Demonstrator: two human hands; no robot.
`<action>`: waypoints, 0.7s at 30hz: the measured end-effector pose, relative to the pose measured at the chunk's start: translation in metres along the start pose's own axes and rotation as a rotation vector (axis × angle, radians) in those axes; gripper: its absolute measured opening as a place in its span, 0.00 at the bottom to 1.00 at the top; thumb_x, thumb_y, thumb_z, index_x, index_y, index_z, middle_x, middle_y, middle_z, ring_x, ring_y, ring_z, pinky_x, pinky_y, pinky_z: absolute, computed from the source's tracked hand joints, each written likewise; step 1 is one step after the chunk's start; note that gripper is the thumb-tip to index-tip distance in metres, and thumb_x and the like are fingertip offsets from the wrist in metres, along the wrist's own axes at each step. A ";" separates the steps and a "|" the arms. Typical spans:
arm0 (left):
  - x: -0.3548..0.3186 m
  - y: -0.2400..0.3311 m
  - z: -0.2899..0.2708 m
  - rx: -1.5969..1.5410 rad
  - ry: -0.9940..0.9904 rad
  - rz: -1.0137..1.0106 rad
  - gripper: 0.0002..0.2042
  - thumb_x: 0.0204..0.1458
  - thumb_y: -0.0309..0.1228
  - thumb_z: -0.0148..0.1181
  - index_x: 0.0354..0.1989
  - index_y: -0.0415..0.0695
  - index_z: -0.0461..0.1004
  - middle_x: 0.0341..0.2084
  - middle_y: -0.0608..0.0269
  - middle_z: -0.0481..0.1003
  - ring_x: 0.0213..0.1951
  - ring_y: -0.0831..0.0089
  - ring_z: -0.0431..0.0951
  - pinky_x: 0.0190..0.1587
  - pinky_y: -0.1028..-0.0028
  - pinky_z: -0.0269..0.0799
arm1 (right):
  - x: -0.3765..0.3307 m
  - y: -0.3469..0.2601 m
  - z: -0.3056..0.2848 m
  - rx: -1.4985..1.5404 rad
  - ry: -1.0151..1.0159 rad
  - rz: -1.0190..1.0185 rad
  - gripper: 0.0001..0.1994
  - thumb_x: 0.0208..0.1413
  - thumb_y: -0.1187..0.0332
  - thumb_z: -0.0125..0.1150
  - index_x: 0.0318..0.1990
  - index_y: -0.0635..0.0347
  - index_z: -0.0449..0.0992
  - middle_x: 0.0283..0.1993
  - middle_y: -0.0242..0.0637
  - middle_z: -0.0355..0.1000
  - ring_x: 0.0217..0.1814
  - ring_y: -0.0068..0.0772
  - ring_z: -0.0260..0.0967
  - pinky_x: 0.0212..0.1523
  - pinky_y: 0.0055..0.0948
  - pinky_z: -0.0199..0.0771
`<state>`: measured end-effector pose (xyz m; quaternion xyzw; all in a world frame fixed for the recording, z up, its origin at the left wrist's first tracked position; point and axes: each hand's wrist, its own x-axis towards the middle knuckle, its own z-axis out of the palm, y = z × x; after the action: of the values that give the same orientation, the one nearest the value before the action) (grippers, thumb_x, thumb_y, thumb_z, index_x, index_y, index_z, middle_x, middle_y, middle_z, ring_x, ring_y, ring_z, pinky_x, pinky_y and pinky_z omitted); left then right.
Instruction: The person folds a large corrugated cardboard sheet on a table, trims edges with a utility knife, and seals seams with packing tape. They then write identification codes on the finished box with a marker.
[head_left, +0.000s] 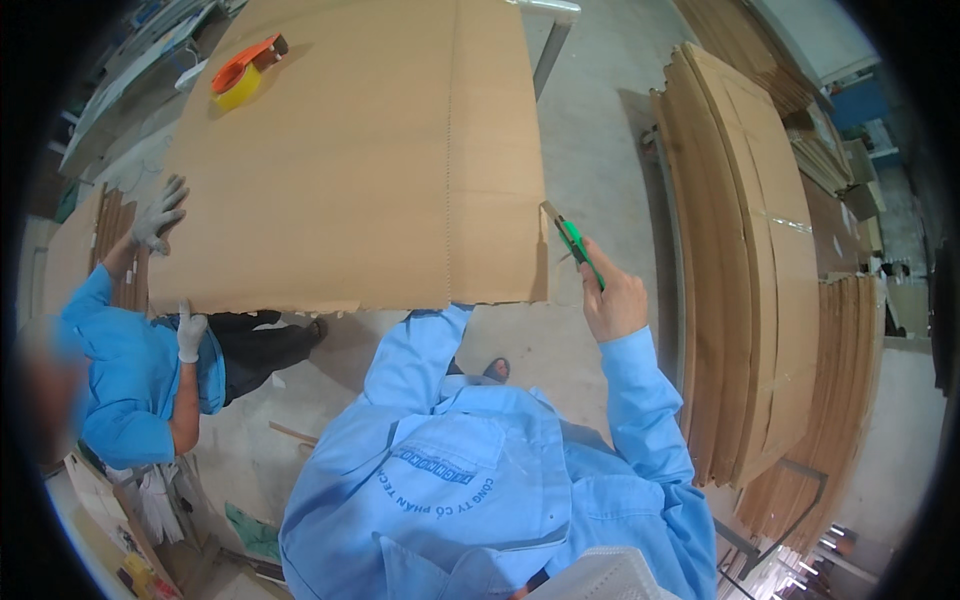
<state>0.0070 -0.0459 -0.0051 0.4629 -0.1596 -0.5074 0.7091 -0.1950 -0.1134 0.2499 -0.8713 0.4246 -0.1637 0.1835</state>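
The green utility knife (574,240) is at the right edge of the cardboard (340,200), its long axis slanting and its blade pointing forward and leftward, away from the person. The right hand's grip (613,300) is closed around the handle; whether the tip touches cardboard, I cannot tell. The left sleeve (415,350) runs beneath the near edge, hiding that hand, so its grip cannot be told.

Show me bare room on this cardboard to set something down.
Widest on the cardboard: left of the dotted line, between tape dispenser and near edge. Another strip lies right of that line. Crowded: the right edge by the green knife; the left edge by the co-worker's gloved hands.
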 end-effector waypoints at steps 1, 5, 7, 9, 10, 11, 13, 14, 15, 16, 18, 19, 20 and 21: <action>-0.006 0.006 0.000 0.019 -0.007 0.010 0.22 0.63 0.33 0.62 0.64 0.41 0.70 0.59 0.58 0.74 0.60 0.64 0.75 0.60 0.68 0.72 | 0.001 -0.002 0.001 -0.019 -0.004 -0.008 0.19 0.62 0.70 0.59 0.60 0.50 0.78 0.29 0.54 0.74 0.30 0.61 0.73 0.31 0.51 0.70; -0.052 0.034 -0.001 0.441 -0.232 0.265 0.22 0.63 0.33 0.62 0.64 0.41 0.70 0.59 0.58 0.74 0.60 0.65 0.75 0.60 0.68 0.72 | 0.003 -0.013 0.003 -0.149 -0.060 0.007 0.19 0.64 0.68 0.57 0.62 0.46 0.75 0.29 0.51 0.77 0.31 0.61 0.75 0.33 0.55 0.73; -0.078 0.041 0.004 0.725 -0.348 0.469 0.22 0.63 0.33 0.62 0.64 0.41 0.70 0.59 0.58 0.74 0.60 0.65 0.75 0.60 0.68 0.72 | 0.004 -0.019 0.004 -0.208 -0.104 0.034 0.18 0.64 0.67 0.56 0.62 0.46 0.74 0.29 0.50 0.78 0.32 0.62 0.77 0.34 0.57 0.75; -0.094 0.040 0.014 0.530 -0.245 0.349 0.21 0.64 0.34 0.61 0.62 0.39 0.72 0.58 0.58 0.75 0.59 0.65 0.75 0.59 0.67 0.71 | 0.009 -0.025 0.003 -0.220 -0.111 0.020 0.17 0.64 0.67 0.54 0.60 0.47 0.74 0.30 0.50 0.78 0.32 0.63 0.76 0.35 0.58 0.75; -0.098 0.036 0.019 0.213 -0.077 0.216 0.20 0.64 0.36 0.61 0.61 0.38 0.73 0.56 0.59 0.76 0.58 0.66 0.75 0.59 0.67 0.71 | 0.011 -0.028 0.002 -0.260 -0.172 0.089 0.16 0.64 0.67 0.54 0.59 0.49 0.74 0.30 0.51 0.78 0.33 0.63 0.76 0.36 0.58 0.75; -0.099 0.031 0.025 -0.083 0.057 0.011 0.20 0.65 0.37 0.60 0.59 0.37 0.74 0.55 0.59 0.77 0.57 0.66 0.75 0.59 0.66 0.71 | 0.015 -0.031 0.001 -0.271 -0.196 0.105 0.16 0.64 0.67 0.54 0.58 0.50 0.75 0.31 0.51 0.78 0.34 0.64 0.76 0.36 0.59 0.75; -0.098 0.023 0.028 -0.032 0.087 0.120 0.20 0.66 0.37 0.60 0.62 0.40 0.73 0.57 0.62 0.76 0.58 0.69 0.75 0.60 0.68 0.71 | 0.023 -0.036 0.000 -0.274 -0.240 0.103 0.15 0.64 0.67 0.54 0.57 0.51 0.76 0.32 0.53 0.78 0.36 0.65 0.76 0.39 0.59 0.75; -0.096 0.019 0.027 -0.022 0.090 0.182 0.20 0.66 0.37 0.60 0.63 0.41 0.72 0.58 0.64 0.75 0.59 0.70 0.75 0.61 0.69 0.70 | 0.027 -0.038 -0.001 -0.267 -0.263 0.087 0.15 0.64 0.66 0.54 0.57 0.51 0.76 0.33 0.53 0.78 0.38 0.65 0.76 0.40 0.59 0.75; -0.096 0.015 0.025 -0.012 0.110 0.130 0.20 0.66 0.37 0.60 0.63 0.42 0.72 0.58 0.64 0.75 0.59 0.70 0.75 0.61 0.69 0.70 | 0.029 -0.038 -0.002 -0.240 -0.287 0.067 0.16 0.64 0.66 0.54 0.57 0.50 0.77 0.34 0.54 0.78 0.40 0.65 0.76 0.42 0.59 0.74; -0.094 0.013 0.022 -0.009 0.122 0.111 0.20 0.66 0.37 0.60 0.63 0.42 0.72 0.58 0.64 0.75 0.59 0.71 0.75 0.61 0.69 0.70 | 0.029 -0.038 -0.003 -0.235 -0.288 0.076 0.16 0.63 0.66 0.54 0.56 0.51 0.78 0.34 0.55 0.78 0.40 0.65 0.76 0.42 0.59 0.74; -0.094 0.012 0.017 0.034 0.130 0.120 0.21 0.66 0.38 0.60 0.63 0.42 0.72 0.58 0.64 0.75 0.59 0.71 0.75 0.61 0.69 0.70 | 0.019 -0.033 -0.003 -0.211 -0.321 0.093 0.15 0.63 0.67 0.55 0.55 0.52 0.78 0.34 0.57 0.78 0.41 0.66 0.76 0.44 0.59 0.74; -0.094 0.013 0.016 0.072 0.127 0.140 0.21 0.66 0.38 0.60 0.63 0.42 0.71 0.58 0.64 0.75 0.58 0.70 0.75 0.61 0.69 0.70 | 0.008 -0.028 -0.003 -0.194 -0.307 0.072 0.15 0.62 0.67 0.55 0.55 0.52 0.78 0.35 0.57 0.78 0.41 0.66 0.76 0.44 0.59 0.74; -0.095 0.014 0.016 0.128 0.140 0.126 0.21 0.66 0.38 0.60 0.64 0.42 0.71 0.58 0.63 0.75 0.58 0.70 0.75 0.61 0.69 0.70 | -0.005 -0.023 -0.004 -0.207 -0.325 0.093 0.15 0.62 0.67 0.55 0.55 0.52 0.79 0.35 0.58 0.77 0.41 0.66 0.75 0.44 0.59 0.74; -0.096 0.015 0.018 0.098 0.140 0.124 0.21 0.65 0.37 0.60 0.64 0.42 0.71 0.58 0.63 0.75 0.58 0.70 0.75 0.61 0.69 0.70 | -0.021 -0.016 -0.006 -0.187 -0.301 0.070 0.15 0.61 0.67 0.55 0.54 0.52 0.79 0.35 0.58 0.77 0.41 0.66 0.75 0.44 0.59 0.74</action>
<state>-0.0381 0.0292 0.0402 0.5204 -0.1625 -0.4206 0.7252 -0.1989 -0.0880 0.2596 -0.8840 0.4358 0.0151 0.1687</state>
